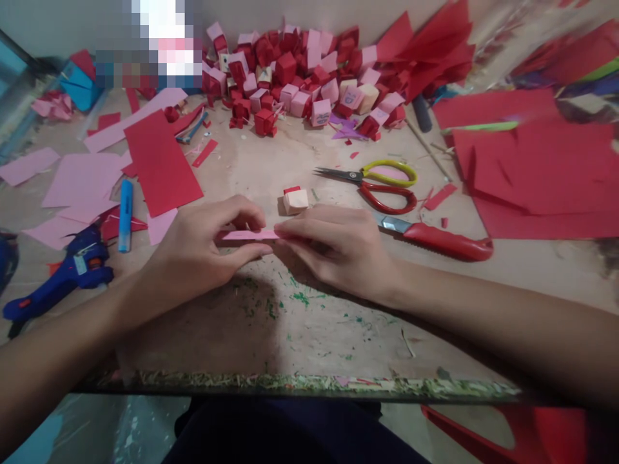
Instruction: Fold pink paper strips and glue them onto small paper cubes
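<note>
A pink paper strip (247, 235) is being held crosswise above the table (203, 348), seemingly so both ends are being controlled. Its right end is being pinched between the right hand's (338, 248) thumb and fingers. Its left part is being framed by the left hand's (203, 238) parted thumb and fingers; whether it is being clamped there cannot be told. Just beyond, a small paper block (296, 201) is being left untouched.
</note>
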{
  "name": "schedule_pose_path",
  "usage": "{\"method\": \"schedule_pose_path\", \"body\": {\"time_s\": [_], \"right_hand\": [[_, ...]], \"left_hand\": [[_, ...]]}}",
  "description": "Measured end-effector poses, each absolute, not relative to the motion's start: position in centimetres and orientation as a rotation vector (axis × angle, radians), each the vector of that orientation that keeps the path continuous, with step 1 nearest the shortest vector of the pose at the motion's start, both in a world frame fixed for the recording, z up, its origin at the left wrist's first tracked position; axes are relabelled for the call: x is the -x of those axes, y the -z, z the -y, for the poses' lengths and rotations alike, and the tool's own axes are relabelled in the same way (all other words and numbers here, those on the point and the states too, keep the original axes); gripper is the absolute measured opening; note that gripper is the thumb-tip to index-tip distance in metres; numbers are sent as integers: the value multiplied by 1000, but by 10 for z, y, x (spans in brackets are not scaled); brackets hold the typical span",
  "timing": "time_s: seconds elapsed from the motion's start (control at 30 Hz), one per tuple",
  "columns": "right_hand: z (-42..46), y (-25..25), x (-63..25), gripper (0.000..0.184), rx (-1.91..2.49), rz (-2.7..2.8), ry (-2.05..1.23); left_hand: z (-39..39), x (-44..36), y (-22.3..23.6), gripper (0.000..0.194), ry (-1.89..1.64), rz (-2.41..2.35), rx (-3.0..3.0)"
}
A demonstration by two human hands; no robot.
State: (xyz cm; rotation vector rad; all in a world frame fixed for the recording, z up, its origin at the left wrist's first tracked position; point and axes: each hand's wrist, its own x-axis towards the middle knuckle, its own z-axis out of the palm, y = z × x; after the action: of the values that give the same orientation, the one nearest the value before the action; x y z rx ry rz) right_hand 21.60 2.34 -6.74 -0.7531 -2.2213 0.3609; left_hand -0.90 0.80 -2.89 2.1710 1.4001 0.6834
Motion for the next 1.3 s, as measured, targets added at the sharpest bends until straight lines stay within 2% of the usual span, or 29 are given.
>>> {"method": "schedule_pose_path", "body": {"time_s": [0.2, 0.5, 0.8, 1.0, 1.1, 1.3], "right_hand": [[-23, 63, -216, 23, 804, 2220, -448], [-22, 63, -216, 21, 806, 2213, -434], [-24, 59, -216, 26, 787, 2208, -513], [-23, 57, -216, 26, 872, 2213, -544], [-23, 57, -216, 28, 917, 2247, -557], [-27, 59, -218, 26, 898, 2293, -434]], "left_hand": [[-8, 11, 28, 12, -681, -1342, -2336], [-9, 11, 28, 12, -708, -1378, -2159], [-6, 9, 33, 7, -857, -1425, -1927], [-6, 9, 31, 4, -855, -1375, -2004], [-9, 11, 29, 10, -859, -1376, -2063], [-19, 21, 27, 23, -577, -1388, -2131]]}}
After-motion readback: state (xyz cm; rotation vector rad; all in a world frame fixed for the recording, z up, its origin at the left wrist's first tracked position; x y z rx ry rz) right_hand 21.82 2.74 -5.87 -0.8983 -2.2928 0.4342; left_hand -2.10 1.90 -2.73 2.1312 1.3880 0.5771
